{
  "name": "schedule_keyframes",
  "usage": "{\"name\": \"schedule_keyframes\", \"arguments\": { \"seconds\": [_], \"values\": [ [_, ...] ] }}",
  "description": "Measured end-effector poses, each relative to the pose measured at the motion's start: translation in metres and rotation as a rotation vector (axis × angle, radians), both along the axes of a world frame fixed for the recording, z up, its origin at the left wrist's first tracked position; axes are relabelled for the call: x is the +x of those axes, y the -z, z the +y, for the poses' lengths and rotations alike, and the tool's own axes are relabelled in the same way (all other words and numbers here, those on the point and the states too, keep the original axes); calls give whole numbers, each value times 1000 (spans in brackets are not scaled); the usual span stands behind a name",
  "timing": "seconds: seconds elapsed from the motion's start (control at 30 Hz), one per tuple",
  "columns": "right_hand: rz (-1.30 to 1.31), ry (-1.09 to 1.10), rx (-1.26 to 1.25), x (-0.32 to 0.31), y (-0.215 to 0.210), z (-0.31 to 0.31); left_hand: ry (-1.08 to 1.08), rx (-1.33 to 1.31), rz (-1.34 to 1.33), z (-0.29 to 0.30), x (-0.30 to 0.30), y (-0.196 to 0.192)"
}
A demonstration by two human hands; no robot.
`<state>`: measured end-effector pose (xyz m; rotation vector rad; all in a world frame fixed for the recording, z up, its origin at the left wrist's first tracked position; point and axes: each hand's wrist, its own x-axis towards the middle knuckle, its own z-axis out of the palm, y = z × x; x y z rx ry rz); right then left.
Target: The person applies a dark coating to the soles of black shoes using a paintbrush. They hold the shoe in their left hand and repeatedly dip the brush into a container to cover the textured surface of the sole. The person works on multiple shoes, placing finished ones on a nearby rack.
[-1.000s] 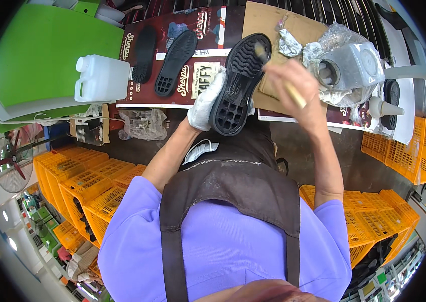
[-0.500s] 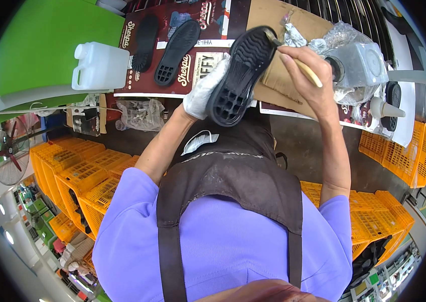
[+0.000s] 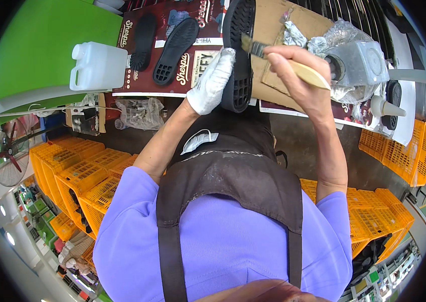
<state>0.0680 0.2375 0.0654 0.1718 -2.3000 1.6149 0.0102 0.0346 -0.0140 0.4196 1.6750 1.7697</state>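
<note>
White plastic jug sits capped on the table's left; what's inside can't be told. To the right, a grey metal can lies wrapped in crinkled plastic film, contents hidden. Orange crates stack below the table edge, mostly bare. The gloved left hand is wrapped around the side of a black shoe sole, tread up, held over the cardboard sheet. The bare right hand pinches a wooden-handled brush, bristles touching the sole's edge. Two more black soles lie on the printed sheet. Compared with half a second back, the sole has swung more upright and the brush has moved from heel toward mid-sole.
</note>
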Motion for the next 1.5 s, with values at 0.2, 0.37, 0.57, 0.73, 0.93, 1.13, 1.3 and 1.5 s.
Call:
{"name": "schedule_keyframes", "arguments": {
  "seconds": [0.2,0.37,0.57,0.73,0.93,1.13,1.3,1.5],
  "values": [
    [27,-205,126,8,-1,3,-206,205,93,9,-11,-13],
    [54,-325,212,3,-2,20,67,-113,371,1,-23,-36],
    [23,-330,268,3,0,27,-74,141,273,-2,-13,-36],
    [-47,-164,203,7,2,18,60,-117,749,-5,-11,-36],
    [-320,17,-6,7,-3,2,-74,240,-6,-9,4,-22],
    [-343,49,-160,9,-8,-11,63,1,998,-5,-23,-18],
    [-347,8,-249,25,-18,-22,-37,14,1369,-2,-28,-21],
    [-614,-36,-479,35,-23,-19,-102,112,1426,0,-41,-6]
  ]
}}
